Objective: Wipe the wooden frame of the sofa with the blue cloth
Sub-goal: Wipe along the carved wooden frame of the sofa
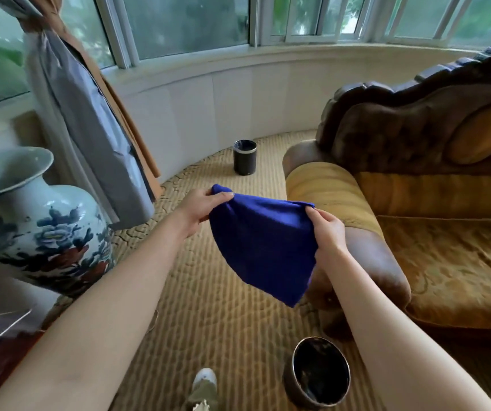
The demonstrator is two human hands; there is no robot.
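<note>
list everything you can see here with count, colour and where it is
blue cloth: one, deep blue, held spread in the air in front of the sofa arm
sofa: one, golden-yellow cushions with a dark brown carved wooden frame, on the right
vase: one, pale celadon with blue and red flowers, at the left
bins: two, dark with metal rims, one on the carpet by the curved wall, one near the bottom beside the right arm
curtain: one, grey and orange-brown, tied back at the upper left
windows: a row, white frames, along the top
carpet: one, yellow-tan, patterned, covering the floor
shoe: one, light-coloured, bottom centre
left hand: fingers pinch the cloth's upper left corner
right hand: fingers pinch the cloth's upper right corner
</note>
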